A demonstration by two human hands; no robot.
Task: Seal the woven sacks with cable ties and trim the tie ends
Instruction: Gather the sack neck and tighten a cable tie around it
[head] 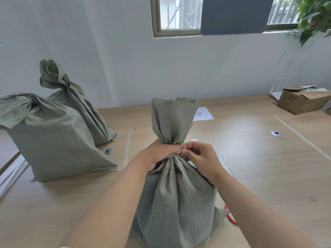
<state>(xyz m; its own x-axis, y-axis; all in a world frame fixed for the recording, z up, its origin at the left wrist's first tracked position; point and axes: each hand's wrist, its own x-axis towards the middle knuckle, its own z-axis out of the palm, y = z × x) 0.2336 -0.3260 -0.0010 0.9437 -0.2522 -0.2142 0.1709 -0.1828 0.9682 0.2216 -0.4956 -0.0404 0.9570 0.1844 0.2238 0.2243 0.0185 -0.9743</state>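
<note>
The sack (175, 194) is coarse woven cloth, matt grey-green with a rough, crinkled face (the weave shows plainly), and the tie (170, 155) looks pale smooth plastic. The table (250, 158) is light wood-grain, smooth with a soft sheen; the box (300, 102) is matt brown cardboard, the sheet (204, 114) plain white paper.

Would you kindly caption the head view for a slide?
Left hand grips the sack at its neck; right hand pinches the cable tie around it.

Left hand (160, 154) grips, right hand (199, 157) pinches, forearms extended.
</note>
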